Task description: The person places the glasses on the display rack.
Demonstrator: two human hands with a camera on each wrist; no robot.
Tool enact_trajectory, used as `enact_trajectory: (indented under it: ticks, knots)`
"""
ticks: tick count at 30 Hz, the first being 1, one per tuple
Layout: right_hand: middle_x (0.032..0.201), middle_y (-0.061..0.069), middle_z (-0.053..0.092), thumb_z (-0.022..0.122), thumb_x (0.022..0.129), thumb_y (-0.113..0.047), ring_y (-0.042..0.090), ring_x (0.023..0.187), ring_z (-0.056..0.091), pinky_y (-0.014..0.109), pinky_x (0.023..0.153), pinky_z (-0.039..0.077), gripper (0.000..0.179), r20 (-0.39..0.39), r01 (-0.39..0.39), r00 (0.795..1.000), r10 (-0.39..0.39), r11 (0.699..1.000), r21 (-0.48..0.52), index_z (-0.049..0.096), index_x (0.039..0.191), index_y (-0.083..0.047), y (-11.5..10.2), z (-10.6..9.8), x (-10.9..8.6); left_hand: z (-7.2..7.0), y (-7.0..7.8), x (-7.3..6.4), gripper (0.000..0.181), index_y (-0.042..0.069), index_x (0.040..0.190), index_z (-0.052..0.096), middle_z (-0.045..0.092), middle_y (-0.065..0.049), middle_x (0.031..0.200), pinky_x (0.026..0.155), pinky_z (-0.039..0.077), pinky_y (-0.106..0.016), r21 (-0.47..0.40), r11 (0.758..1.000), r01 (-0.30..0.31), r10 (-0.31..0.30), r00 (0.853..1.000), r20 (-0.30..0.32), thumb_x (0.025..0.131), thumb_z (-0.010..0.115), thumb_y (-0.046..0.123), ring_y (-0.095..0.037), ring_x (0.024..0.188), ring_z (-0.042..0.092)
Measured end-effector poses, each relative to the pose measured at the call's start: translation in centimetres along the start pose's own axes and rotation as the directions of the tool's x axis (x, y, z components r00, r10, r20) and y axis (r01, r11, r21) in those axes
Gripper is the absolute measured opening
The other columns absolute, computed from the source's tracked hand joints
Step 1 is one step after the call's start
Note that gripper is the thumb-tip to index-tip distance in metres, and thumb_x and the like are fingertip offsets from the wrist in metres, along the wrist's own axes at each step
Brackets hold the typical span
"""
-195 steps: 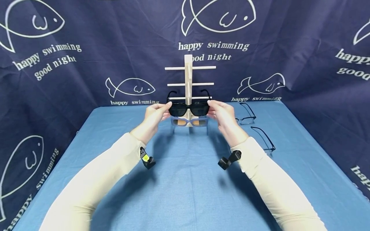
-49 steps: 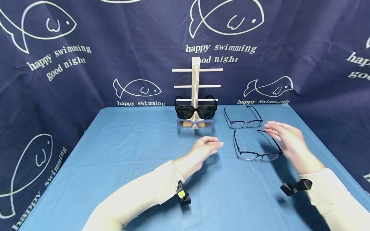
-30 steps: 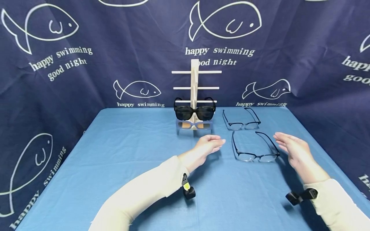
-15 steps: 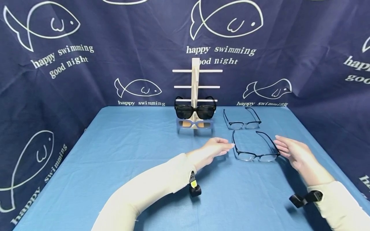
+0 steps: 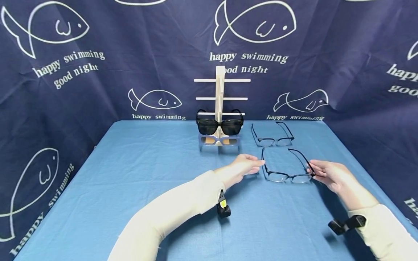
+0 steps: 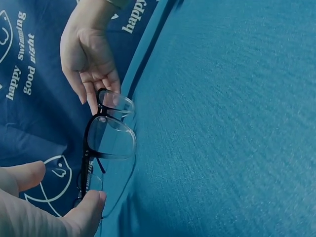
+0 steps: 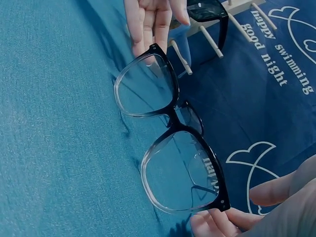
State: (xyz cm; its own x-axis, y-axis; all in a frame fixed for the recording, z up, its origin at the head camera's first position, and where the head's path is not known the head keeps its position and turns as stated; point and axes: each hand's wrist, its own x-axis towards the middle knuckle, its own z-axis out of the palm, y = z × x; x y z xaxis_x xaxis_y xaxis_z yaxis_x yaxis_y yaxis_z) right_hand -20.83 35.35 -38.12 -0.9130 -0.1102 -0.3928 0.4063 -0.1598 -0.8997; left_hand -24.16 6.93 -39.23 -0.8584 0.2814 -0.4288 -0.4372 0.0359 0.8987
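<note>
A pair of black half-rim glasses with clear lenses [image 5: 290, 177] rests on the blue table, temples unfolded and pointing back. My left hand [image 5: 244, 167] is at its left temple, thumb and fingers apart in the left wrist view. At the opposite side, my right hand [image 5: 332, 175] has its fingertips [image 7: 205, 224] right at the hinge corner, its thumb [image 7: 274, 191] held away from the frame. Behind lies a second pair of clear-lens glasses [image 5: 276, 141]. On a wooden rack [image 5: 220, 87] hang black sunglasses [image 5: 220, 127], above blue-framed glasses [image 5: 219, 140] with tinted lenses.
The rack stands at the back middle of the table [image 5: 147, 159], with bare dowels [image 5: 233, 98] above the sunglasses. A dark blue curtain [image 5: 183, 54] with white fish prints hangs behind and at the sides.
Earlier both hands held the black sunglasses at the rack; these now hang there by themselves. The hands have since moved right and closed in on both sides of the front glasses.
</note>
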Motion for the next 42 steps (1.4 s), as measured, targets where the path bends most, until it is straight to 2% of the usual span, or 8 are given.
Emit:
enact_trajectory:
  ticks: [7, 12, 15, 18, 20, 27, 34, 42]
  knots:
    - [0.080, -0.005, 0.073, 0.045, 0.101, -0.004, 0.009, 0.073, 0.070, 0.023, 0.070, 0.061, 0.038, 0.034, 0.007, 0.999, -0.008, 1.000, 0.016, 0.072, 0.080, -0.020, 0.1, 0.1, 0.0, 0.0, -0.5, 0.4, 0.042, -0.001, 0.118, 0.061, 0.069, -0.014, 0.115, 0.110, 0.044, -0.042, 0.037, 0.999, 0.006, -0.008, 0.999, 0.037, 0.086, 0.075, 0.022, -0.026, 0.110, 0.066]
    - [0.082, -0.002, 0.073, 0.046, 0.100, 0.000, 0.011, 0.076, 0.070, 0.025, 0.074, 0.061, 0.037, 0.035, -0.004, 0.999, 0.003, 1.000, 0.015, 0.071, 0.081, -0.019, 0.4, 0.0, 0.0, 0.4, -0.8, 0.2, 0.030, 0.004, 0.109, 0.066, 0.070, -0.011, 0.113, 0.120, 0.024, -0.054, 0.055, 0.998, 0.011, -0.012, 1.000, 0.022, 0.087, 0.074, 0.022, -0.025, 0.110, 0.067]
    - [0.082, -0.001, 0.073, 0.047, 0.099, 0.000, 0.012, 0.078, 0.071, 0.025, 0.076, 0.061, 0.036, 0.039, -0.025, 0.999, 0.024, 0.999, 0.030, 0.071, 0.081, -0.019, 0.5, -0.1, 0.0, 0.7, -1.1, 0.4, 0.026, 0.003, 0.107, 0.068, 0.071, -0.010, 0.109, 0.117, 0.033, -0.048, 0.045, 0.999, -0.002, 0.002, 1.000, 0.015, 0.087, 0.074, 0.018, -0.023, 0.106, 0.068]
    - [0.083, 0.000, 0.074, 0.047, 0.099, 0.000, 0.011, 0.079, 0.071, 0.024, 0.077, 0.061, 0.037, 0.044, -0.046, 0.998, 0.044, 0.998, 0.044, 0.072, 0.080, -0.019, 0.5, -0.3, 0.0, 0.9, -1.3, 0.8, 0.025, 0.001, 0.109, 0.068, 0.072, -0.009, 0.107, 0.104, 0.050, -0.035, 0.026, 0.999, -0.021, 0.020, 0.999, 0.034, 0.088, 0.072, 0.014, -0.022, 0.104, 0.069]
    - [0.084, 0.000, 0.074, 0.047, 0.099, 0.001, 0.012, 0.079, 0.071, 0.024, 0.076, 0.061, 0.037, 0.045, -0.051, 0.998, 0.049, 0.997, 0.050, 0.072, 0.081, -0.019, 0.5, -0.4, 0.0, 1.0, -1.5, 1.1, 0.026, -0.001, 0.111, 0.068, 0.072, -0.010, 0.108, 0.095, 0.056, -0.029, 0.009, 1.000, -0.029, 0.029, 0.999, 0.045, 0.088, 0.071, 0.012, -0.023, 0.104, 0.069]
    - [0.084, 0.001, 0.074, 0.049, 0.097, 0.003, 0.012, 0.080, 0.071, 0.026, 0.078, 0.061, 0.034, 0.040, -0.058, 0.998, 0.055, 0.996, 0.073, 0.072, 0.081, -0.017, 0.8, -0.8, 0.1, 1.2, -1.9, 1.5, 0.026, -0.003, 0.112, 0.066, 0.072, -0.011, 0.106, 0.092, 0.057, -0.028, -0.033, 0.999, -0.023, 0.025, 0.998, 0.054, 0.088, 0.071, 0.008, -0.023, 0.102, 0.069]
    - [0.083, 0.002, 0.074, 0.053, 0.095, 0.003, 0.013, 0.080, 0.071, 0.029, 0.078, 0.062, 0.034, -0.011, -0.087, 0.996, 0.088, 0.993, 0.079, 0.075, 0.079, -0.017, 0.9, -0.7, -0.1, 1.2, -2.1, 1.6, 0.026, -0.003, 0.112, 0.066, 0.072, -0.013, 0.105, 0.093, 0.057, -0.029, -0.035, 0.999, -0.016, 0.019, 0.996, 0.084, 0.088, 0.070, 0.007, -0.023, 0.101, 0.069]
    - [0.082, 0.002, 0.074, 0.052, 0.095, 0.004, 0.012, 0.079, 0.071, 0.028, 0.078, 0.062, 0.034, -0.003, -0.077, 0.997, 0.078, 0.991, 0.108, 0.075, 0.079, -0.016, 0.9, -0.4, -0.3, 1.4, -2.2, 1.6, 0.021, -0.006, 0.108, 0.067, 0.072, -0.016, 0.104, 0.089, 0.059, -0.030, -0.070, 0.997, -0.014, 0.021, 0.996, 0.090, 0.089, 0.068, 0.004, -0.025, 0.101, 0.069]
